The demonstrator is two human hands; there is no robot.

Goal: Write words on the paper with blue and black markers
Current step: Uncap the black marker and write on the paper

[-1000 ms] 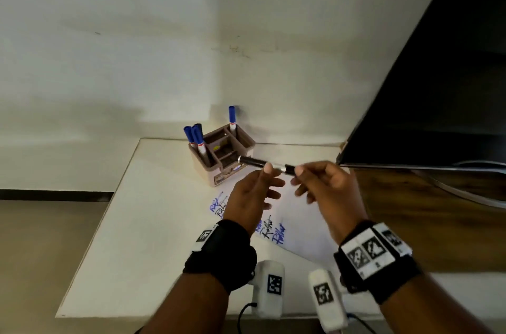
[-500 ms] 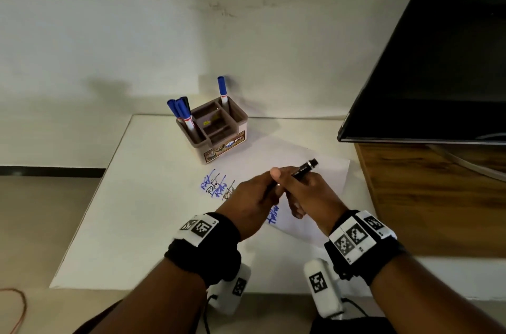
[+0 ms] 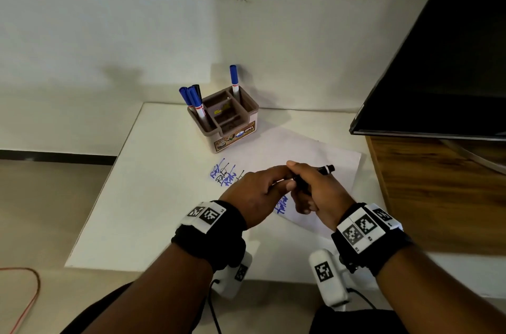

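Right hand gripped a slim cylindrical black marker, one end projecting past the knuckles. Left hand pinched its lower end, touching the right. Smooth white paper lay flat beneath both hands; blue and black scrawl, illegible. Beyond the hands stood a brown plastic compartmented holder labelled "OPEL".
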